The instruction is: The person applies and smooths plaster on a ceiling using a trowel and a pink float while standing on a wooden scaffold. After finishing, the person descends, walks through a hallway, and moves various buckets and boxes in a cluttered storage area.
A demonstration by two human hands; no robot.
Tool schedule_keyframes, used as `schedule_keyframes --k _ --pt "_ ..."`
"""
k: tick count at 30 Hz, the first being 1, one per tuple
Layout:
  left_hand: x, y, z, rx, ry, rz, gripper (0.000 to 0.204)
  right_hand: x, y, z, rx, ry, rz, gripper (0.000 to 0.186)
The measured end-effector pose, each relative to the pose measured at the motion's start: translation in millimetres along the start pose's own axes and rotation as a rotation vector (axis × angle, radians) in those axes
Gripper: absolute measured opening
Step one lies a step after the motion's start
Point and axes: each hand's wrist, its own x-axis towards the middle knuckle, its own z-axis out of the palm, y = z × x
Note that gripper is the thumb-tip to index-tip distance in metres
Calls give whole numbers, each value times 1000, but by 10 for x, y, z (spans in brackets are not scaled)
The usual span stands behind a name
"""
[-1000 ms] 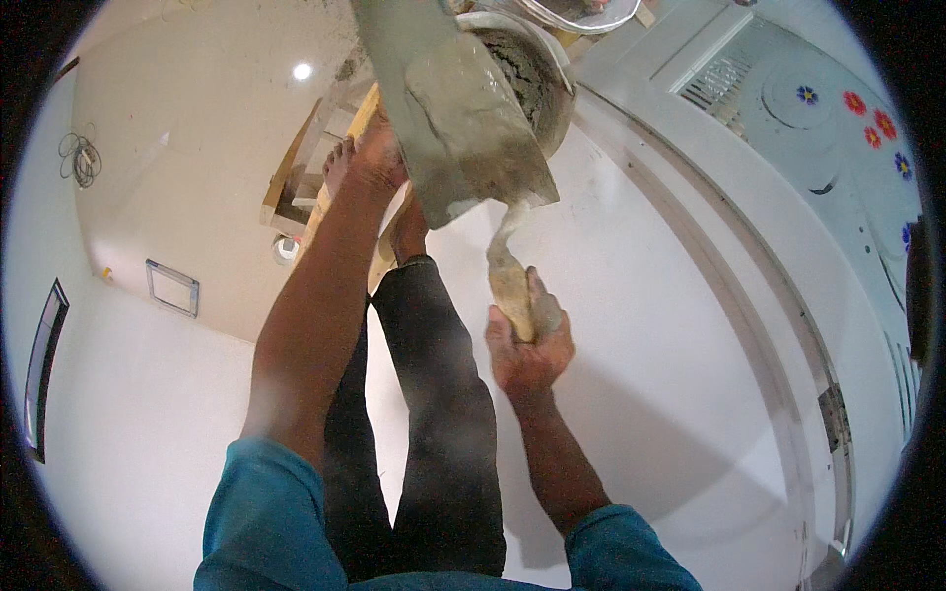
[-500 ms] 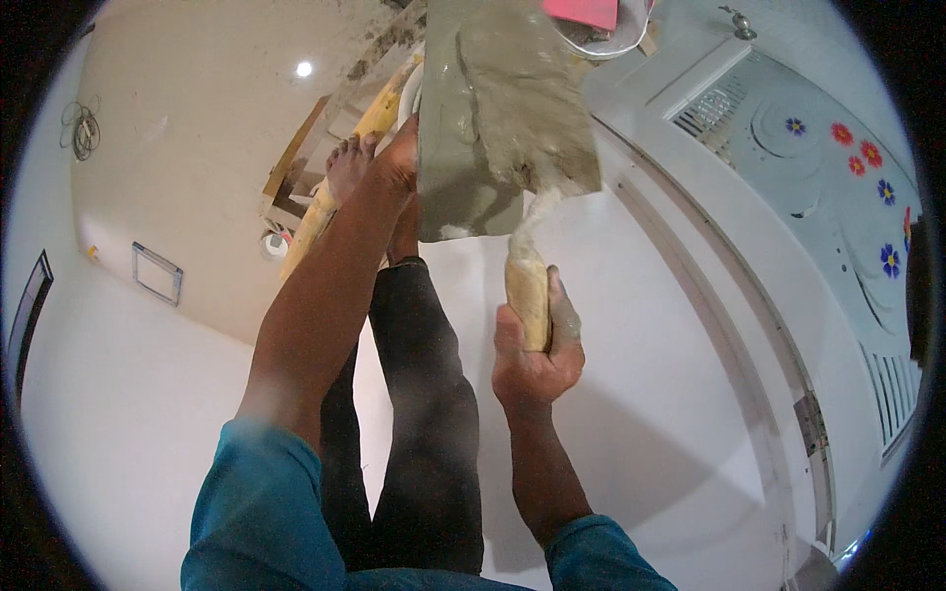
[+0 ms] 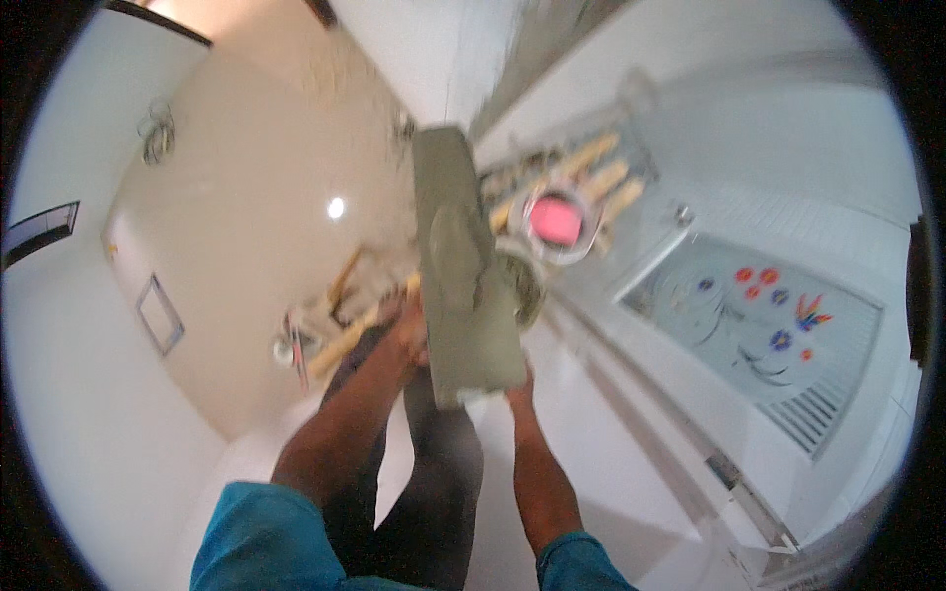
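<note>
A flat trowel blade [image 3: 468, 266] loaded with grey-green wet mortar fills the middle, blurred by motion. My left hand [image 3: 404, 335] is at its lower left edge, its fingers too smeared and covered to read. My right hand [image 3: 520, 382] is mostly behind the blade's lower right corner, so its fingers and the handle are hidden. Behind the blade, a bucket of mortar [image 3: 524, 295] shows in part. My dark-trousered legs [image 3: 443, 473] are below.
A pale bucket with a pink item [image 3: 555, 222] lies on wooden slats [image 3: 621, 192] at upper right. More wood scraps [image 3: 345, 281] lie left of centre. A white door with flower-patterned glass [image 3: 749, 335] runs along the right. A cable coil [image 3: 158, 138] is at far left.
The view has swung and blurred, bringing the pink-topped bucket fully into sight. The loaded blade has come down toward me, covering the wooden handle that my right hand was gripping.
</note>
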Motion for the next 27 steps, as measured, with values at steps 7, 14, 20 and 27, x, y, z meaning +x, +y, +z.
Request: schedule_keyframes --k 7,14,20,27 --pt "-1819 927 2135 -168 -118 245 47 -766 -634 -1140 176 -76 195 42" --pt "-2831 1353 3298 -35 -182 625 53 -1802 -833 -2161 -37 -43 -21 34" --pt "-2942 1763 3801 -88 -330 720 45 -2155 -905 -2578 -98 -61 87 30" --pt "-3001 2089 4379 0 -317 788 37 -2063 -2192 -3033 -59 -30 61 28"
